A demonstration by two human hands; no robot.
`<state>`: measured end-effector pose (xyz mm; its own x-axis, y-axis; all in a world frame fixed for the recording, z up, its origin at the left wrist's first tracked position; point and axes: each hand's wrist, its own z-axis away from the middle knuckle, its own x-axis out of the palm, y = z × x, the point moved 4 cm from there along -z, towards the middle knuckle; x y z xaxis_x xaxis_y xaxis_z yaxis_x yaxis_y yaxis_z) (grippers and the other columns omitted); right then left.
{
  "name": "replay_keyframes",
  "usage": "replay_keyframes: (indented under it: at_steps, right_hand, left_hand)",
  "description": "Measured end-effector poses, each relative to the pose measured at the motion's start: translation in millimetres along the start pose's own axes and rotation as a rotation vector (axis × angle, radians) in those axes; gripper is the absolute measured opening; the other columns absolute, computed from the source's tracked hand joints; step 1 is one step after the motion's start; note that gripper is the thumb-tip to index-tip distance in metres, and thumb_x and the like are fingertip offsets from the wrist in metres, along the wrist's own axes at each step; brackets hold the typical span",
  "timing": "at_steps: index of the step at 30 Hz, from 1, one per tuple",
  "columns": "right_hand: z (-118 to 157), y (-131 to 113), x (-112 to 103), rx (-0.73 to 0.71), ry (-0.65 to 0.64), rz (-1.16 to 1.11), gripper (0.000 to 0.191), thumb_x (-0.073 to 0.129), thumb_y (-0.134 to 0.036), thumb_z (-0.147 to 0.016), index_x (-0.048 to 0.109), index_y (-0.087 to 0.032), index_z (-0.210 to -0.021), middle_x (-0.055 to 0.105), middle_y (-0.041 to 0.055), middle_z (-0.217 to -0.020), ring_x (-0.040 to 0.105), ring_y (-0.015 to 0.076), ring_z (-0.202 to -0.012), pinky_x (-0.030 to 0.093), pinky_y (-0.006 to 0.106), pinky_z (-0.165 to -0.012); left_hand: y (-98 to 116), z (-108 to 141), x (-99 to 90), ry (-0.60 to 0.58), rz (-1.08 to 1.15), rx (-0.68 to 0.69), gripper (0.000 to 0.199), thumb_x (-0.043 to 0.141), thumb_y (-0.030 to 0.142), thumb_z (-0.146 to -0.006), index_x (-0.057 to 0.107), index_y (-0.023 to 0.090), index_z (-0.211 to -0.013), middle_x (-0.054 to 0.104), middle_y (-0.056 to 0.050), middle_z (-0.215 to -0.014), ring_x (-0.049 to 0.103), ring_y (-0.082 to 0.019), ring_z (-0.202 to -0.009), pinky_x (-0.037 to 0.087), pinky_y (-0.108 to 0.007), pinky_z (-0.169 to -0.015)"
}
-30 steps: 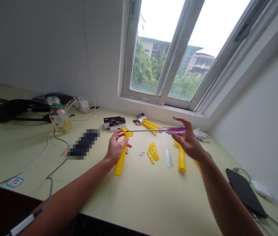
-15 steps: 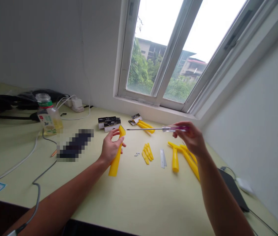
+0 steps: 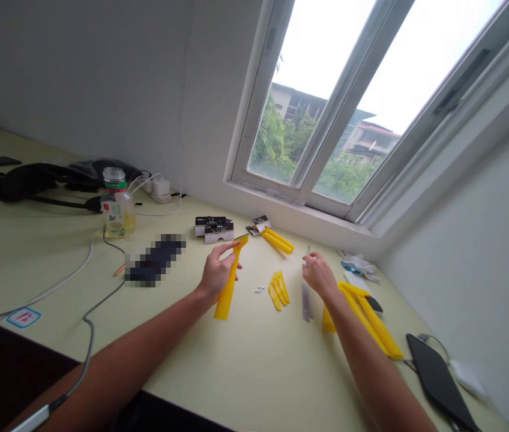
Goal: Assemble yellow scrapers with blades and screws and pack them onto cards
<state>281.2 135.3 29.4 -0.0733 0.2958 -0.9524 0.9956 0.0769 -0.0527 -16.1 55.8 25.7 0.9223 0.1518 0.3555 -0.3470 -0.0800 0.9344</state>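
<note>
My left hand [image 3: 219,273] is closed round a yellow scraper [image 3: 226,297], held tilted above the table with its wide head up and a dark edge along the top. My right hand [image 3: 320,275] has its fingers pinched together near the metal blades [image 3: 306,305]. A thin pale end pokes up beyond these fingers; what it belongs to is hidden. Between the hands lie several small yellow plastic pieces [image 3: 279,291] and a cluster of little nuts [image 3: 260,289]. More yellow scraper parts [image 3: 374,321] lie beside my right forearm, which partly covers one.
Black-and-white cartons [image 3: 215,229] and tagged yellow handles [image 3: 278,240] stand toward the window. A plastic bottle [image 3: 117,210], cables and a pixelated dark object [image 3: 155,261] are at left. White gloves [image 3: 360,267] and a black slab-like device [image 3: 441,381] lie at right.
My right hand has dropped toward the blades, and the screwdriver it held level is not recognisable now. My left hand keeps the scraper, its head now turned. The view has shifted.
</note>
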Motion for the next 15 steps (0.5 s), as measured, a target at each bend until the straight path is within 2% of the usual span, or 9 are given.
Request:
replay_keyframes:
  at_steps: [3,5,7,10,11,13,15]
  right_hand:
    - [-7,-14,8,0.007,-0.143,0.008,0.028,0.052,-0.027,-0.085,0.07,-0.015,-0.103,0.061,0.0155,-0.116,0.063,0.0238,-0.1,0.045,0.034,-0.091]
    - [-14,-27,6,0.026,-0.185,0.007,0.032,0.051,-0.032,-0.086,0.068,-0.014,-0.107,0.062,0.0177,-0.115,0.061,0.0279,-0.106,0.044,0.039,-0.091]
    - [-25,-51,3,0.008,-0.194,-0.023,0.038,0.047,-0.035,-0.089,0.064,-0.014,-0.115,0.06,0.0185,-0.119,0.056,0.0292,-0.113,0.041,0.041,-0.095]
    - [-43,-111,7,-0.092,-0.228,-0.142,0.045,0.042,-0.042,-0.091,0.055,-0.02,-0.128,0.058,0.0112,-0.129,0.052,0.0217,-0.121,0.038,0.031,-0.1]
    - [-48,-135,12,-0.116,-0.246,-0.185,0.053,0.044,-0.047,-0.089,0.049,-0.02,-0.135,0.056,0.0102,-0.133,0.051,0.0205,-0.123,0.038,0.029,-0.1]
    - [-55,-181,23,-0.113,-0.259,-0.247,0.081,0.051,-0.057,-0.082,0.031,-0.014,-0.147,0.043,0.0158,-0.145,0.042,0.024,-0.133,0.037,0.031,-0.103]
    - [-58,-220,35,-0.058,-0.26,-0.285,0.097,0.052,-0.061,-0.079,0.014,-0.011,-0.152,0.03,0.0222,-0.152,0.034,0.0298,-0.138,0.037,0.04,-0.103]
  left_hand:
    - [1,-2,-2.0,0.041,0.033,0.046,0.031,0.065,0.026,-0.075,0.066,0.017,-0.104,0.06,-0.004,-0.078,0.057,-0.009,-0.046,0.046,-0.021,-0.039]
    - [0,-4,-3.7,0.069,0.062,0.09,0.031,0.069,0.027,-0.072,0.063,0.018,-0.101,0.06,-0.005,-0.087,0.059,-0.01,-0.051,0.047,-0.02,-0.039]
    - [-2,-7,-5.6,0.102,0.084,0.141,0.033,0.071,0.027,-0.071,0.058,0.019,-0.1,0.057,-0.006,-0.099,0.061,-0.01,-0.056,0.047,-0.02,-0.04]
    - [-3,-10,-8.4,0.154,0.115,0.209,0.034,0.069,0.028,-0.073,0.05,0.022,-0.1,0.052,-0.005,-0.105,0.061,-0.01,-0.062,0.047,-0.02,-0.041]
    - [-3,-11,-9.5,0.172,0.128,0.228,0.035,0.069,0.028,-0.073,0.048,0.022,-0.101,0.052,-0.004,-0.104,0.061,-0.01,-0.062,0.047,-0.02,-0.041]
    - [1,-12,-12.3,0.207,0.147,0.264,0.035,0.068,0.027,-0.074,0.047,0.023,-0.102,0.051,-0.003,-0.102,0.06,-0.01,-0.062,0.048,-0.02,-0.042]
    - [8,-13,-16.6,0.248,0.16,0.298,0.035,0.068,0.026,-0.075,0.047,0.023,-0.103,0.051,-0.003,-0.102,0.059,-0.009,-0.063,0.048,-0.019,-0.044]
